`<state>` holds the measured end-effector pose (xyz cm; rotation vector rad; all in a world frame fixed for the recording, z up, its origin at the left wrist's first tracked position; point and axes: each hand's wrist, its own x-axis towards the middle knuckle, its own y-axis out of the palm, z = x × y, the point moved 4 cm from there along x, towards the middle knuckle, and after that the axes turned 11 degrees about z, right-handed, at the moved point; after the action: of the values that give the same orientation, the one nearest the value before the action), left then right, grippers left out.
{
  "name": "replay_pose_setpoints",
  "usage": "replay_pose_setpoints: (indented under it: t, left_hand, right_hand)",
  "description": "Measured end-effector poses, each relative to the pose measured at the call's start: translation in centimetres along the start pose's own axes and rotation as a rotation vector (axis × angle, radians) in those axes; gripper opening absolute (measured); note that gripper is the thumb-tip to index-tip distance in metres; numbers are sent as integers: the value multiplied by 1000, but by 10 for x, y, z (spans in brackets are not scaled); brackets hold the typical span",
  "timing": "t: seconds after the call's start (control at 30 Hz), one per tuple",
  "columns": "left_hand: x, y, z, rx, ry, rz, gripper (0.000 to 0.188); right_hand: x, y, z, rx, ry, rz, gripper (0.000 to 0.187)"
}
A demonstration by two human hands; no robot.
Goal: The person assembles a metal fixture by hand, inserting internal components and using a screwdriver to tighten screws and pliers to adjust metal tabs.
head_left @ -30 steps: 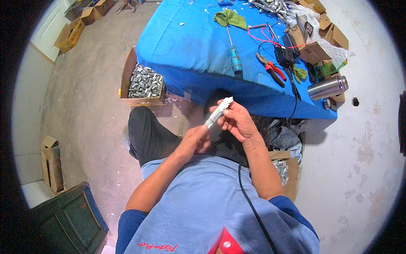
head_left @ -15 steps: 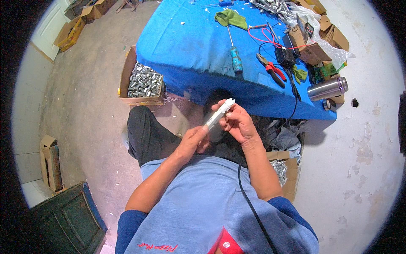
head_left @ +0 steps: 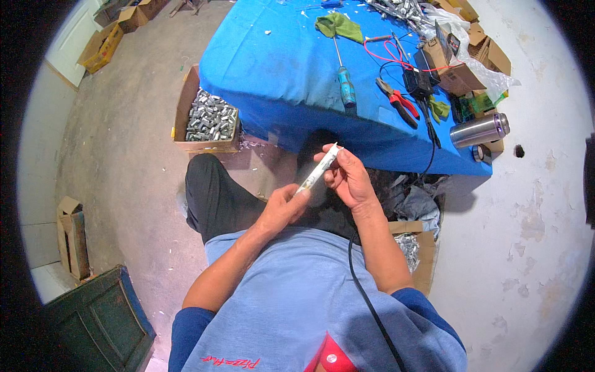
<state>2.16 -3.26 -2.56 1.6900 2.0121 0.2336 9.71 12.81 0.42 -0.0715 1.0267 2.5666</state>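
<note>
A slim white stick-shaped piece (head_left: pixel 318 169) slants up to the right over my lap, with dark marks along its side and a pointed far end. My left hand (head_left: pixel 284 208) is closed round its lower end. At its upper end, my right hand (head_left: pixel 349 177) pinches it between thumb and fingers. What exactly the piece is, I cannot make out. Ahead on the blue-covered table (head_left: pixel 279 68) lie a screwdriver (head_left: pixel 346 87) with a teal handle and red-handled pliers (head_left: pixel 400 104).
Left of the table stands a cardboard box (head_left: pixel 181 118) full of small metal pieces. At the table's right are a steel flask (head_left: pixel 480 129), a black adapter with cables (head_left: pixel 418 82), green cloths (head_left: pixel 339 26) and an opened carton (head_left: pixel 455 71). Another box (head_left: pixel 426 260) sits by my right elbow.
The white piece has turned, showing dark marks on its side, and its ragged white far end now looks narrow and pointed. Both hands stay in nearly the same place.
</note>
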Motion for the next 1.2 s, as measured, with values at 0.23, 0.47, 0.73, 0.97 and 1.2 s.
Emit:
replay_pose_setpoints:
  t: [0.23, 0.47, 0.73, 0.97, 1.2]
  left_hand:
    - [0, -2, 5, -91, 14, 33, 48]
    - [1, -2, 12, -227, -59, 52, 53]
    - [0, -4, 12, -214, -44, 64, 55]
    - [0, -2, 9, -249, -46, 91, 56]
    - [0, -5, 13, -241, -60, 115, 56]
  right_hand:
    - [1, -4, 1, -47, 55, -42, 28]
    - [3, -18, -7, -165, 48, -170, 23]
    - [5, -12, -5, -200, 42, -228, 27]
    - [5, -8, -4, -252, 27, -249, 27]
    - [3, -6, -3, -325, 24, -281, 27]
